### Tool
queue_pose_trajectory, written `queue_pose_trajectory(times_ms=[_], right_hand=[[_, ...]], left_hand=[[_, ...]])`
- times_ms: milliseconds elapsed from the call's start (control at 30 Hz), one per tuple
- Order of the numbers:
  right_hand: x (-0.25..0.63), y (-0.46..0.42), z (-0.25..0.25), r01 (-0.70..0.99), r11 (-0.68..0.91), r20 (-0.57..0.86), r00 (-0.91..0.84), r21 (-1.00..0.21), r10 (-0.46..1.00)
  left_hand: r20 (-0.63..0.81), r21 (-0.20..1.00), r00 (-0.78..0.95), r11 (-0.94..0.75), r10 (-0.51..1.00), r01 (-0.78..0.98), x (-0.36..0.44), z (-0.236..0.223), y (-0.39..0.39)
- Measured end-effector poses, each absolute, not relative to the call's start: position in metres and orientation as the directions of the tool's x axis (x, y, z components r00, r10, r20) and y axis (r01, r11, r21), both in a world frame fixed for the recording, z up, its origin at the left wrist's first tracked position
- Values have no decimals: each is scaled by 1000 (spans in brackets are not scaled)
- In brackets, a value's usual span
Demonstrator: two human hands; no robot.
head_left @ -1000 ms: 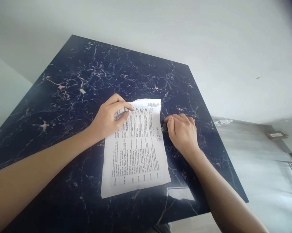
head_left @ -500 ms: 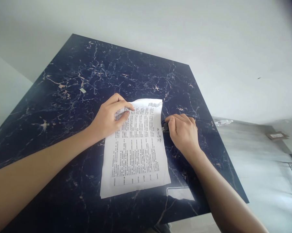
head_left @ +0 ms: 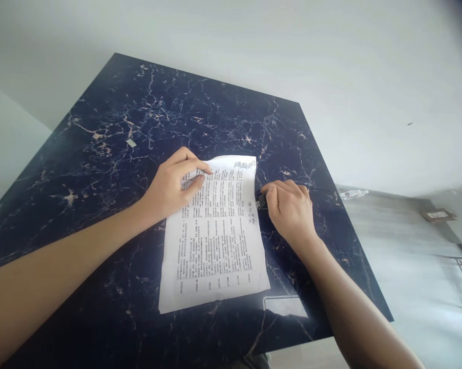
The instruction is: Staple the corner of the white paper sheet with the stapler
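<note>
My right hand [head_left: 290, 207] is curled, knuckles up, tight round a small black object [head_left: 262, 202] at the right edge of the printed sheet [head_left: 215, 256]; my left hand [head_left: 173, 182] lies loosely open, thumb and forefinger parted, on its upper left; beneath, the marbled table [head_left: 215, 113].

Black tool [head_left: 261, 202] mostly hidden under the right hand [head_left: 290, 207]
The paper [head_left: 215, 241] bears print too small to read.
</note>
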State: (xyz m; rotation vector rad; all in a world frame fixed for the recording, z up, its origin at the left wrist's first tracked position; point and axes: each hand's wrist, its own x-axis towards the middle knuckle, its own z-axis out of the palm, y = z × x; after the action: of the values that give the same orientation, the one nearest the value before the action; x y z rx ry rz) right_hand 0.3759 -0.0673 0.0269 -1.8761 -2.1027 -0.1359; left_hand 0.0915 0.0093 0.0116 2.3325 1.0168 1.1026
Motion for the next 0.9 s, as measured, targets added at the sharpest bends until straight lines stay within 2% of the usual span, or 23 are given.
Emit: queue_pose_trajectory(times_ms=[467, 900], right_hand=[[373, -68, 27, 985, 137, 303, -99, -108, 948], [371, -69, 26, 989, 147, 292, -135, -19, 947]], left_hand=[[504, 599, 432, -663, 748, 449, 91, 10, 10], [503, 591, 434, -664, 747, 458, 92, 11, 10]])
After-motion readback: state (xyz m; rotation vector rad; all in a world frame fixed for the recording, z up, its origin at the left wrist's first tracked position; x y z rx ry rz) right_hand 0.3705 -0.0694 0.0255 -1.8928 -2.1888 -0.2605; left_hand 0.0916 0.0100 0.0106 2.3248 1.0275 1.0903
